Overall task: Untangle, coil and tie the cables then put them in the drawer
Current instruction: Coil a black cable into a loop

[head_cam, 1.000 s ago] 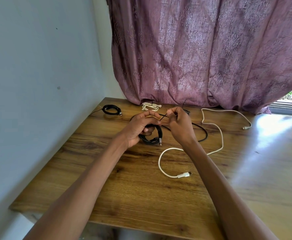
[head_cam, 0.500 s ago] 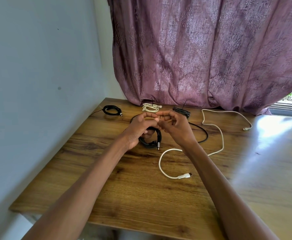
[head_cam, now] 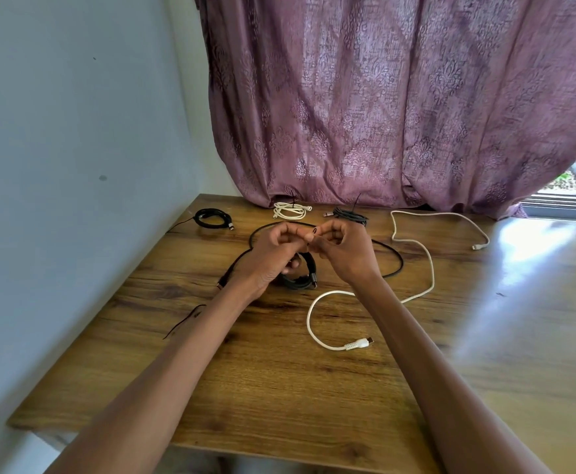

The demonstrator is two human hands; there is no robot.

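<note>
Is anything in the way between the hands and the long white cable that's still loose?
Nothing visible blocks it. The loose white cable lies bare on the table, just right of the right hand. Both hands are busy, though: the left hand holds the black coil.

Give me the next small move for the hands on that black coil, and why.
Probably pull the tie tight. The left hand holds the coiled black cable above the table, and the right hand pinches a thin black tie at the coil's top, so the tie looks threaded but not cinched. The long white cable lies loose.
</note>
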